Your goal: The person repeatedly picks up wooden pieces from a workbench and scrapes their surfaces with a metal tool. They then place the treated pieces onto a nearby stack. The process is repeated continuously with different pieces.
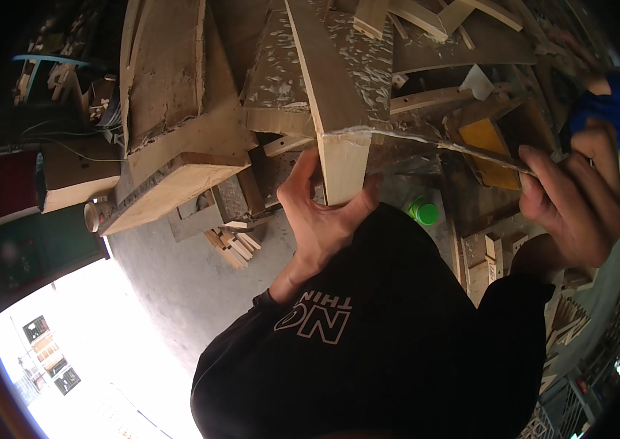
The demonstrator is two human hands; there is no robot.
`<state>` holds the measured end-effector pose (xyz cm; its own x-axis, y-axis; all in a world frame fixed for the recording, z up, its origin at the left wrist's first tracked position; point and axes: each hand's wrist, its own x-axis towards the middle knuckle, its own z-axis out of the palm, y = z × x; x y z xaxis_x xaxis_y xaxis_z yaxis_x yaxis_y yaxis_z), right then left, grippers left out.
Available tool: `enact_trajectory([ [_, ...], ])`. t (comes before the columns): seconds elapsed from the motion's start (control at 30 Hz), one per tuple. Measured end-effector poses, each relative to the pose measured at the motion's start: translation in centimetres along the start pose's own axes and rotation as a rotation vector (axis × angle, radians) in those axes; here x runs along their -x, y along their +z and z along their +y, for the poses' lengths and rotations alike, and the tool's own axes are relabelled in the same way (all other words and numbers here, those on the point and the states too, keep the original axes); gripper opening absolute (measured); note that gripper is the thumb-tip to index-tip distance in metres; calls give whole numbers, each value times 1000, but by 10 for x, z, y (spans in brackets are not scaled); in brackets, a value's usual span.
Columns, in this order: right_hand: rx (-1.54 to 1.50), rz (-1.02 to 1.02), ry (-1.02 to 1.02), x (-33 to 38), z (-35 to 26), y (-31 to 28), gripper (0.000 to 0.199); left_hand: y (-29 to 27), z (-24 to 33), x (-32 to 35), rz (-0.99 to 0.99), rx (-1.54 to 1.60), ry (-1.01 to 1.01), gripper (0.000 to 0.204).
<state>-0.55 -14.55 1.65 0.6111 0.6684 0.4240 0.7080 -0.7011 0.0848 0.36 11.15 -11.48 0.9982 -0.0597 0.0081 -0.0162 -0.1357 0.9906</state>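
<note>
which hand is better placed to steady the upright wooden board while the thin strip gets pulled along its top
Probably the left hand: it already wraps the wooden board just under its top edge. The right hand is off to the side, pinching the far end of the thin strip.

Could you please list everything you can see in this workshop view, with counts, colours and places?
wooden plank: one, pale, upright at centre, gripped at its lower end
thin sheet: one, grey with a pale edge, running right from the plank
yellow-faced box: one, brown and yellow, right of centre behind the sheet
green cap: one, bright green, below the sheet
thick wood slab: one, pale, left of centre
small offcuts: several, pale, under the slab
blue-sleeved arm: one, another person's, upper right
left hand: one, around the plank
right hand: one, pinching the sheet's edge
</note>
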Motion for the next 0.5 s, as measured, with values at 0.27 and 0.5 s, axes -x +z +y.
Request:
enact_trajectory([
  [0.27,-39,261,116,14,-2,20,17,-8,0,3,-3,27,26,41],
  [0.5,-137,286,97,18,-6,25,18,-13,-2,6,-16,86,46,41],
])
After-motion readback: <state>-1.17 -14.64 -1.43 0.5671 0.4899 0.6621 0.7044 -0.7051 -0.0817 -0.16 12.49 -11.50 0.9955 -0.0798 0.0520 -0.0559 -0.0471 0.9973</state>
